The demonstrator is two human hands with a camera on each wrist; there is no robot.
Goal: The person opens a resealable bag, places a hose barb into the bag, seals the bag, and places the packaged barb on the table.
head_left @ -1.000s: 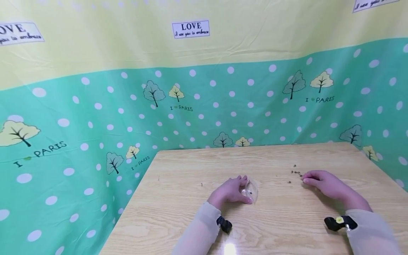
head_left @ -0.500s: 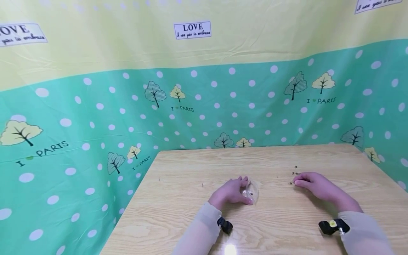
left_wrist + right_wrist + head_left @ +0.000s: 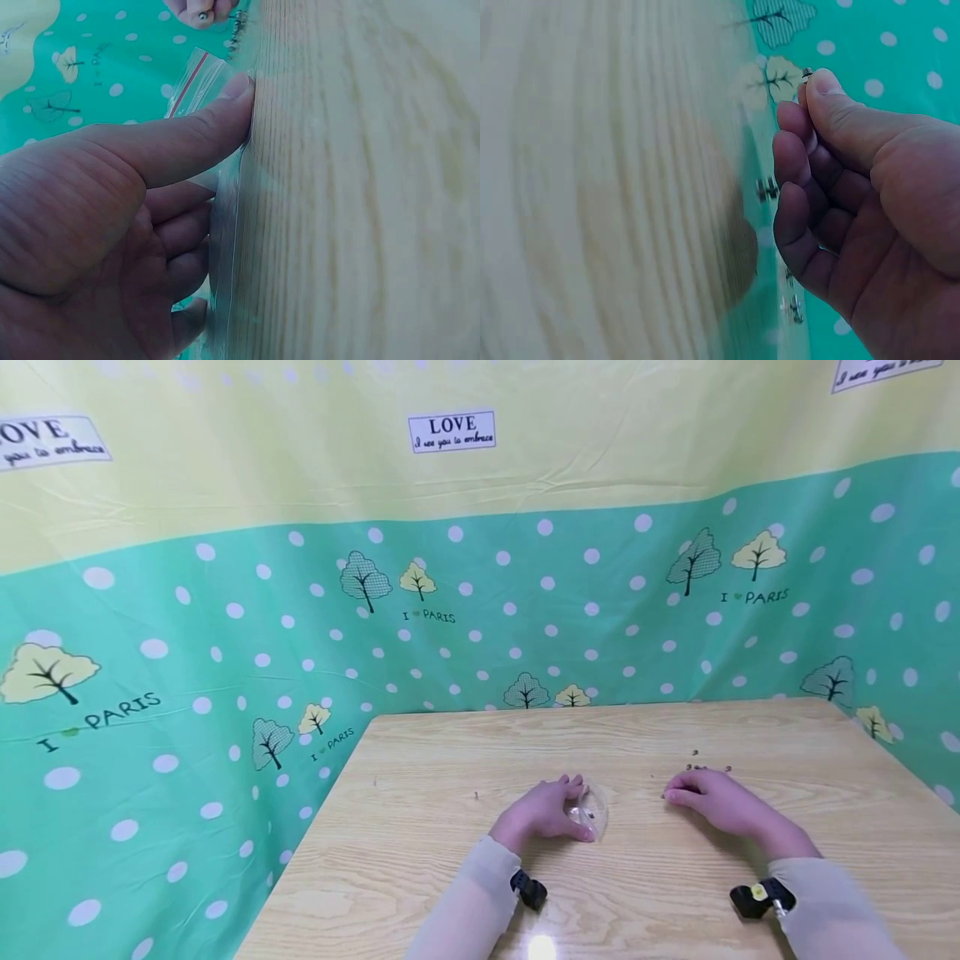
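My left hand (image 3: pixel 542 810) holds a small clear zip bag (image 3: pixel 597 800) on the table, thumb and fingers at its edges. One small dark piece shows inside the bag. In the left wrist view the bag's red zip line (image 3: pixel 189 82) sticks out beyond the thumb. My right hand (image 3: pixel 720 799) is to the right of the bag, apart from it, pinching a tiny metal screw (image 3: pixel 807 73) between thumb and index fingertip. Several similar screws (image 3: pixel 695 752) lie scattered just behind the right hand; some are partly hidden by it.
The wooden table (image 3: pixel 420 877) has a tiny sliver-like bit (image 3: pixel 476 795) left of the left hand. A dotted green and yellow curtain (image 3: pixel 465 610) hangs behind the table and along its sides.
My right hand has moved left, away from the scattered screws and nearer the bag, with a screw at its fingertips. A screw it covered now shows behind it. The left hand stays put.
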